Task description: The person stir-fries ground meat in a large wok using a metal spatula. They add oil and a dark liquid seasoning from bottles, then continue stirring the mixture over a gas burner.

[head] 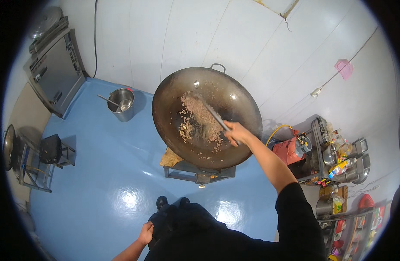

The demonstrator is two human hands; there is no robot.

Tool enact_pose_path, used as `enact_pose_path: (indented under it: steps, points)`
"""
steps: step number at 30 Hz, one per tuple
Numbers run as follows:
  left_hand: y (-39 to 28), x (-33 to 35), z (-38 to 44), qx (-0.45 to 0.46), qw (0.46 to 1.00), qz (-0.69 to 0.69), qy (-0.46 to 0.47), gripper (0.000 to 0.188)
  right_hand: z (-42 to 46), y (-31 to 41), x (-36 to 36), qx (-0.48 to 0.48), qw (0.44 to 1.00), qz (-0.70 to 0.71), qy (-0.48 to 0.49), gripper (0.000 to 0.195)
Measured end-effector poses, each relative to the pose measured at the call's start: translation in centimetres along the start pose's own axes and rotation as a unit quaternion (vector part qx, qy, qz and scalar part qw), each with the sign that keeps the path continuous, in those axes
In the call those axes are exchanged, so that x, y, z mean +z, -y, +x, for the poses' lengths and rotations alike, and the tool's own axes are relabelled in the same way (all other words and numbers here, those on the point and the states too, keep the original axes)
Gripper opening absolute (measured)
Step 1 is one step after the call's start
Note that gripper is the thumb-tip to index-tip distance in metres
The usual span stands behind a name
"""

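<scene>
A large two-handled wok (174, 81) stands on a low metal burner stand (200, 176) before me. Pinkish-brown minced meat (200, 112) lies across its middle, with browner crumbs towards the lower left. My right hand (236, 133) grips the grey handle of a long cooking utensil (214, 115) over the wok's right part. The utensil's far end reaches the meat at the upper left, where its head is hard to make out. My left hand (147, 231) hangs low beside my dark trousers, its fingers curled at the cloth; whether it holds the cloth is unclear.
A steel bucket (121, 111) with a ladle stands on the blue floor, left of the wok. A folded brown cloth (169, 158) lies at the stand's left corner. To the right are a gas cylinder (302, 145) and a shelf with bottles. A black stool (51, 149) stands far left.
</scene>
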State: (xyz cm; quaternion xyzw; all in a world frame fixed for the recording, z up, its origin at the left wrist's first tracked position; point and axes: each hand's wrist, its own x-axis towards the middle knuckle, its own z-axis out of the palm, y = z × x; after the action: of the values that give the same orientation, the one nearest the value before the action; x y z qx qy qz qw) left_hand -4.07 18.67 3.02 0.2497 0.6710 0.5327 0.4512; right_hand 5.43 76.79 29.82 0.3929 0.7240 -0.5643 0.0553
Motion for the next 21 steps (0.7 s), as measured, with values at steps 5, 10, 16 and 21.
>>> enact_pose_path:
  steps: [5,10,16,21]
  points:
    - [-0.7,-0.5,1.2,-0.038,0.998,-0.024,0.047,0.015,-12.7,-1.0,-2.3,0.025,0.957,-0.289,0.026,0.069]
    - [-1.1,-1.3,0.9,-0.017,0.998,0.021,0.057,0.016,-26.0,1.4,-0.1,-0.063,0.876,-0.476,-0.043,0.058]
    - [-3.7,-1.2,1.1,-0.035,0.996,0.036,0.080,0.017,-27.4,2.0,2.3,0.049,0.894,-0.445,-0.008,0.060]
    - [-2.2,-1.0,2.8,0.078,0.988,0.101,0.082,0.017,-11.3,-7.1,5.9,0.033,0.894,-0.429,-0.122,0.064]
